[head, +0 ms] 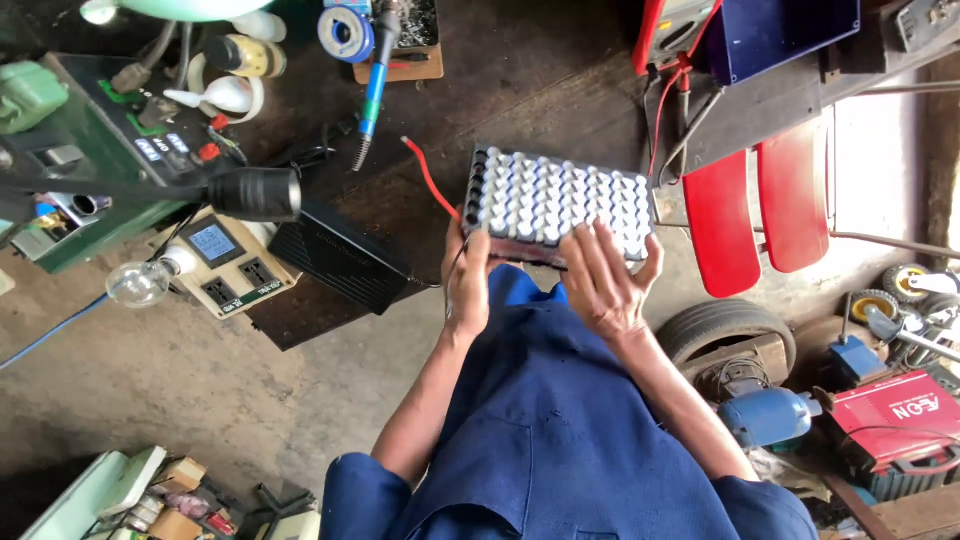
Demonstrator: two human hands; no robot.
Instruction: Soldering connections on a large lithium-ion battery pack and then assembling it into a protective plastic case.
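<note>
Battery pack (560,205), a flat block of pale cylindrical cells in rows, lies on the dark workbench (520,70) right in front of the person, and both hands are on it. Left hand (468,275) grips the pack's near-left corner, fingers curled around the edge, thumb pressed along the side. Right hand (605,275) lies flat over the pack's near-right part, fingers spread wide across the cell tops, palm down, closed around nothing. A red wire (428,178) runs off from the pack's left edge, and a thin dark lead drops past the left hand. Left of the pack, a black box (340,255) sits just beside it; further left comes a cream socket unit with a small screen (228,262), and a clear light bulb (140,283) beyond that. Above and left of the pack a blue-handled soldering iron (372,95) points down toward it. Right of the pack, two red panels (755,215) hang off the bench edge.
</note>
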